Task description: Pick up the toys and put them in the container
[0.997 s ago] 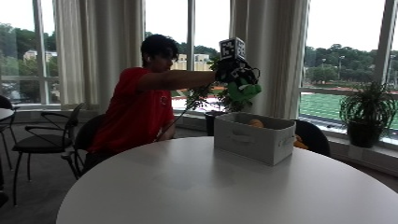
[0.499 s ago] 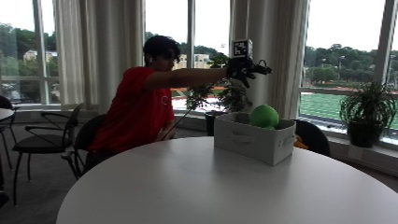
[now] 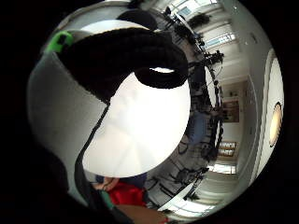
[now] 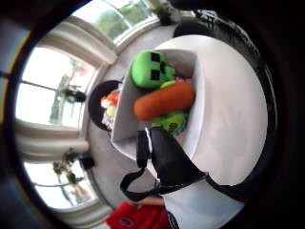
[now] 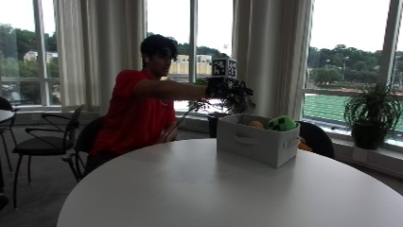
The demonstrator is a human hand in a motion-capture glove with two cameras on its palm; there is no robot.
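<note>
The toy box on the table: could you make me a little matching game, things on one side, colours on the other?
Things:
1. box
2. block-faced toy
3. long sausage-shaped toy
4. table

Colours or state:
A. orange
B. white and round
C. green with black squares
D. grey, holding toys

Pairs: 1-D, 2-C, 3-A, 4-B

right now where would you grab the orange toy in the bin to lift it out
Probably round the middle of the orange toy, coming from straight above through the open top of the bin. It is a long roll lying flat across the other toys, with the green block-face toy close beside it, so its ends look crowded.
</note>
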